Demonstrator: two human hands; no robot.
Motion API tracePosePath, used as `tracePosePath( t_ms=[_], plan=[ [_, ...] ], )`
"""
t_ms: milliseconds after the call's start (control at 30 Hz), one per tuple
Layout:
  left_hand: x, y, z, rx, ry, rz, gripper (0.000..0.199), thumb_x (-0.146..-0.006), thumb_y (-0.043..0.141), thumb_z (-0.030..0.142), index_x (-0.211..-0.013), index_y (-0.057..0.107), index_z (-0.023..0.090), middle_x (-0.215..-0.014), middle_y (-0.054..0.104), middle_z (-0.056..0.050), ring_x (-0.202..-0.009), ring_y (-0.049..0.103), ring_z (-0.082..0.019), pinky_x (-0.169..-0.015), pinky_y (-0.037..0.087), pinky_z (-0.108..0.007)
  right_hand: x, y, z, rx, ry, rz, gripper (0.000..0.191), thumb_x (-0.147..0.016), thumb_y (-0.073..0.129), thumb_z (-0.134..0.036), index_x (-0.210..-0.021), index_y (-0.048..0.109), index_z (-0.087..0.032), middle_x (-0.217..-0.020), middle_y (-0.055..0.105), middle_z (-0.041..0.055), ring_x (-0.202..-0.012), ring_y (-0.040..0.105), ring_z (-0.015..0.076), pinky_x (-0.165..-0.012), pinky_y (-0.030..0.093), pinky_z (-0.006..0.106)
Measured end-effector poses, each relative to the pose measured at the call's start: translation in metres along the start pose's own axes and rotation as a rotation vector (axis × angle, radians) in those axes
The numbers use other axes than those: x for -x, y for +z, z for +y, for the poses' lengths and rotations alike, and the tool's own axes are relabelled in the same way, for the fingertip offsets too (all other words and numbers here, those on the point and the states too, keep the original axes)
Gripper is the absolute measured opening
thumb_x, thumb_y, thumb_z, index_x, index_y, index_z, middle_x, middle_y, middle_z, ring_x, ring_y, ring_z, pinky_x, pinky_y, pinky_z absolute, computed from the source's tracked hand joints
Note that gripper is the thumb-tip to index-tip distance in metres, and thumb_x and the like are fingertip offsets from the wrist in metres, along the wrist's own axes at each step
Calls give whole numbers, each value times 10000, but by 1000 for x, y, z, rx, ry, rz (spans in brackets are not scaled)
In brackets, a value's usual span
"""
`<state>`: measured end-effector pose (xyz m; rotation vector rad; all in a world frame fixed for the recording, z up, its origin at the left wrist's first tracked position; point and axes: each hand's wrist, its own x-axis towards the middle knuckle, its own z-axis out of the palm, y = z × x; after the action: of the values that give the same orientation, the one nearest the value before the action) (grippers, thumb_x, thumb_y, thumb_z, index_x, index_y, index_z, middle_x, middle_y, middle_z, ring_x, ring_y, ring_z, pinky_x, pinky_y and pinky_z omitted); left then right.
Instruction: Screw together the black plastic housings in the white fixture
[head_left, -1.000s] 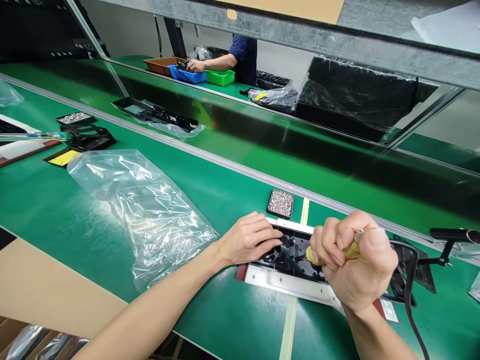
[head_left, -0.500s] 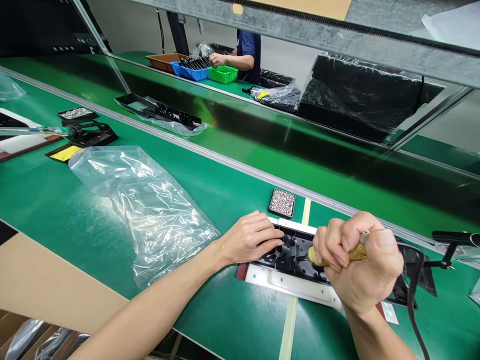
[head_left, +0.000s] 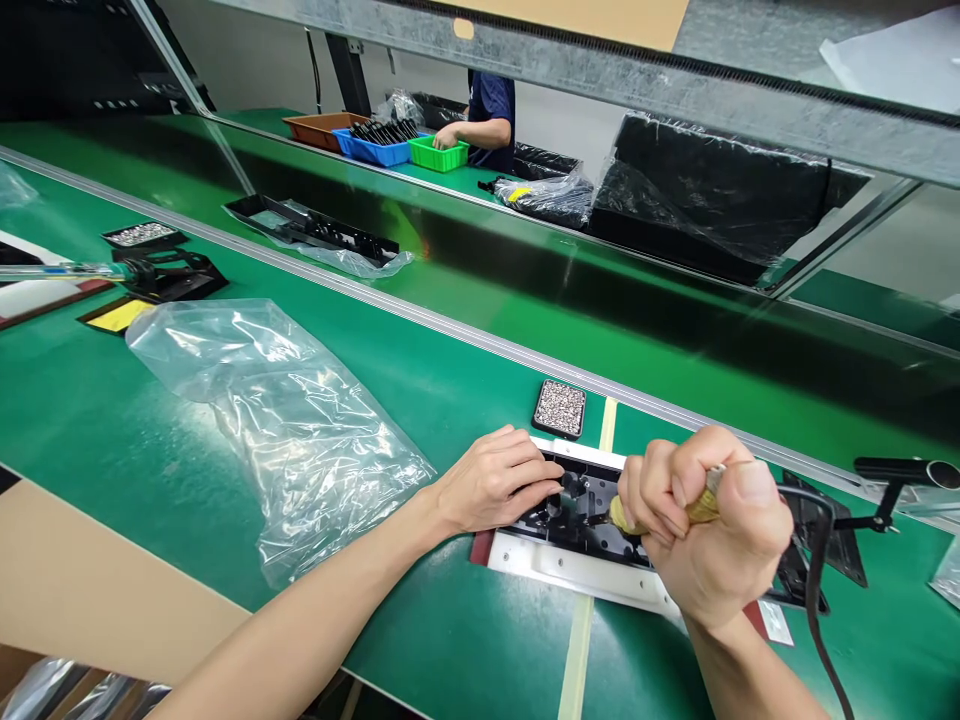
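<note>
My right hand point(head_left: 716, 530) is closed in a fist round the yellow handle of a soldering iron point(head_left: 703, 508), which has a dark cable. The iron slants down to the left, its tip end over a black plastic part point(head_left: 592, 500); exact contact is hard to see. My left hand point(head_left: 502, 482) rests on the left end of that part, fingers bent together over its edge. The part lies in a white fixture point(head_left: 581, 575) with small holes along its front side. Behind the fixture sits a small black tray of shiny metal pieces point(head_left: 560, 408).
A clear plastic bag point(head_left: 292, 420) lies to the left. At right stands a black tubular holder point(head_left: 904, 472) near dark flat parts point(head_left: 836, 535). Beyond the metal rail, another black part point(head_left: 322, 232) lies on plastic. Across, a co-worker's hand point(head_left: 448, 136) is at a green bin point(head_left: 439, 155).
The view has shifted slightly. My hands and the soldering iron keep their places on the part. The co-worker's hand has lowered towards the green bin.
</note>
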<state>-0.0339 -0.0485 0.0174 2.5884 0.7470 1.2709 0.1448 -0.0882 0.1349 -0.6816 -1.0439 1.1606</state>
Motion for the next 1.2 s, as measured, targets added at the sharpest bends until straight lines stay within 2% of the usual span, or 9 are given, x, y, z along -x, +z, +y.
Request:
tracePosePath(
  t_ms=[567,1200],
  plan=[
    [-4,0,1,-39,10,-9,154,-1046,594,276,-1079,685,157,-849,688,-37,-765,602,-167,-661,407,-346,-2,-2,-1,19,-13,12,405,-912,595,-441,-605,503,-194,-426,317,-56,-369,269,81,-365,280,193],
    [-4,-1,3,-33,9,-4,131,-1035,606,255,-1073,681,154,-858,692,-40,-768,614,-169,-672,421,-334,-3,0,-2,37,-26,-25,474,-934,565,-524,-602,470,-198,-416,289,-59,-370,229,77,-347,251,182]
  ],
)
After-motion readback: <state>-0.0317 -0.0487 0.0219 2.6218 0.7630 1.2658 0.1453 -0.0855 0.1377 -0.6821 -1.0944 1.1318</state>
